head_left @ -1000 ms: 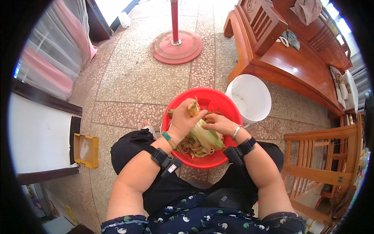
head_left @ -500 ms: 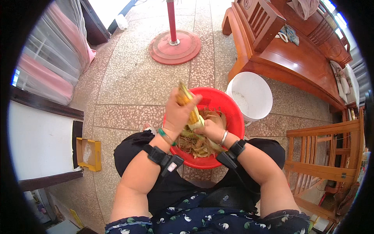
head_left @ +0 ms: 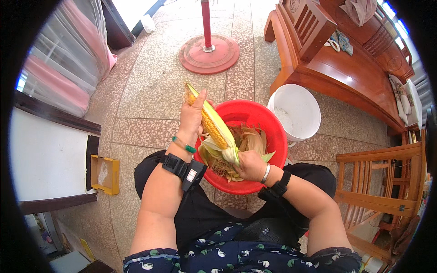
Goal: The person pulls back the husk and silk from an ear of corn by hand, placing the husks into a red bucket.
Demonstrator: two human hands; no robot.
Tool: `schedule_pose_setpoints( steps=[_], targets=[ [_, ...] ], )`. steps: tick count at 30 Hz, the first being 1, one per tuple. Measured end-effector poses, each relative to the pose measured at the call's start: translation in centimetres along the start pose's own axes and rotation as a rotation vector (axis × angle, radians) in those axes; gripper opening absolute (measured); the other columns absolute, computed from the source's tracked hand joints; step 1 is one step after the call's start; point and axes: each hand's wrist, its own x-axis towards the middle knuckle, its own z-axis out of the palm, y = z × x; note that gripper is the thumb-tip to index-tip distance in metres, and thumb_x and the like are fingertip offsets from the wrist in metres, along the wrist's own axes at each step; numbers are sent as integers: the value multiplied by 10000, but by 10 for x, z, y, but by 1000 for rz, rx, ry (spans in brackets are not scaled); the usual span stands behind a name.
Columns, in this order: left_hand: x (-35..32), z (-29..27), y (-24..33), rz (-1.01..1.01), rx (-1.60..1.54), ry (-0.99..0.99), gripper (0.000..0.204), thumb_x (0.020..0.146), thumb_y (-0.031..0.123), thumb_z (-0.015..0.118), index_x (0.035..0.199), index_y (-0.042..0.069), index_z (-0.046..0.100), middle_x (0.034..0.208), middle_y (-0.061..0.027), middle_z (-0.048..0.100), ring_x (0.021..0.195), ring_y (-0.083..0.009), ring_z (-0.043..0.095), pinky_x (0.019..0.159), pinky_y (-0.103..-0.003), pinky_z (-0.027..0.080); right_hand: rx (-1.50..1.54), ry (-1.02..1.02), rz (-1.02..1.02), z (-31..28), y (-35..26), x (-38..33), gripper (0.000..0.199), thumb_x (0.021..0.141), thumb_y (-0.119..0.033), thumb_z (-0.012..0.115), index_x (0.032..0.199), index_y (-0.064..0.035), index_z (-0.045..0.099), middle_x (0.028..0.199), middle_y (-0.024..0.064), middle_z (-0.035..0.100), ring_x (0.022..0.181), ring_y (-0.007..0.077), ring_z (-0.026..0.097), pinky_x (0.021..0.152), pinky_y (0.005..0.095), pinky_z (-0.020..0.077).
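A partly husked corn cob (head_left: 213, 124) slants over a red basin (head_left: 277, 136), its yellow kernels bare along one side and pale green husk along the other. My left hand (head_left: 192, 113) is closed round the upper part of the cob, below its tip. Pulled-back husk leaves (head_left: 231, 154) gather at the lower end, where my right hand (head_left: 251, 165) grips them in a closed fist. Inside the basin lies a heap of loose dry husks (head_left: 253, 140) and brown corn silk (head_left: 222, 169).
A white bucket (head_left: 297, 111) stands just right of the basin, beside a wooden bench (head_left: 337, 75). Ahead is a red round stand base (head_left: 209, 53) with a pole. A wooden chair (head_left: 378, 177) is at the right, a yellow box (head_left: 105, 175) at the left.
The cob has swung slightly left and its kernel side now shows more fully. Husk leaves have come down toward my right hand; my left hand has moved left.
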Motion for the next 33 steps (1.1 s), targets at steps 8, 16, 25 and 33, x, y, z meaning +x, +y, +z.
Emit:
schedule_pose_setpoints(
  steps=[8, 16, 25, 33],
  targets=[
    [-20, 9, -18, 119, 114, -214, 308, 726, 95, 705, 947, 42, 497, 836, -41, 564, 753, -116, 552, 662, -247, 467, 291, -61, 399, 5, 20, 7, 351, 752, -330, 644, 907, -20, 586, 815, 191, 604, 766, 305, 590, 704, 358, 459],
    [-30, 4, -65, 345, 467, -344, 343, 695, 91, 721, 941, 44, 487, 853, -16, 541, 799, -102, 528, 702, -246, 445, 534, 247, 444, -73, 5, 37, 509, 787, -496, 557, 810, 11, 590, 734, 145, 599, 724, 214, 592, 682, 300, 459],
    [-41, 13, -87, 584, 996, -455, 256, 670, 16, 639, 900, 50, 532, 853, -102, 567, 811, -249, 564, 717, -309, 455, -268, 192, 367, -86, -30, 42, 396, 792, -492, 472, 832, -152, 671, 680, 125, 610, 635, 287, 594, 542, 379, 464],
    [-54, 28, -69, 515, 1040, -434, 319, 648, 107, 701, 918, 41, 545, 935, -145, 564, 894, -312, 542, 780, -375, 437, 74, 249, 394, -74, -2, 35, 385, 843, -368, 480, 690, -58, 649, 583, 161, 567, 555, 316, 575, 499, 378, 444]
  ],
)
